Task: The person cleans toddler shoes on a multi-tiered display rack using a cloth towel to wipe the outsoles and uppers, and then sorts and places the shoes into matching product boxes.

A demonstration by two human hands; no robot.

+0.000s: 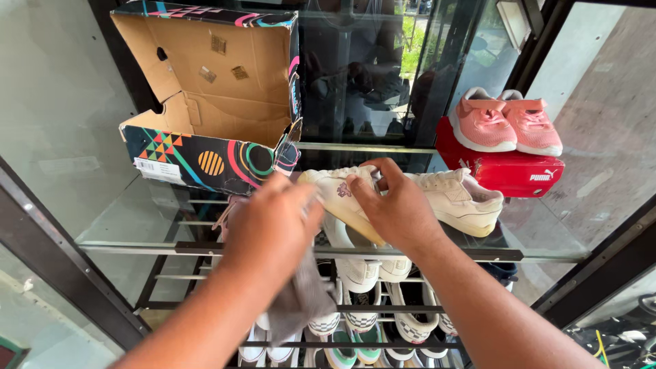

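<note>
1. Left hand (270, 225): grip pinching a grey cloth (301, 301); cloth hangs below the hand, its top pressed at the toe of the near cream sneaker (342, 198).
2. Right hand (396, 208): fingers closed over that sneaker's upper, holding it tilted, sole edge facing down toward the camera; the sneaker sits over the front edge of the glass shelf (137, 225).
3. Second cream sneaker (458, 198) just behind the right hand, lying flat on the same shelf, toe pointing right.
4. Open shoe box (212, 102), shelf left: tipped on its side, bare brown cardboard inside; outside black with multicolour triangles, rings and an orange striped disc; white rectangular label on the lower left corner.
5. Red shoe box (506, 171), shelf right: closed, white logo on the front face; pair of pink strap shoes (506, 123) stands on top.
6. Lower racks (369, 321) under the shelf: rows of mostly white sneakers, some checkered, some with green soles.
</note>
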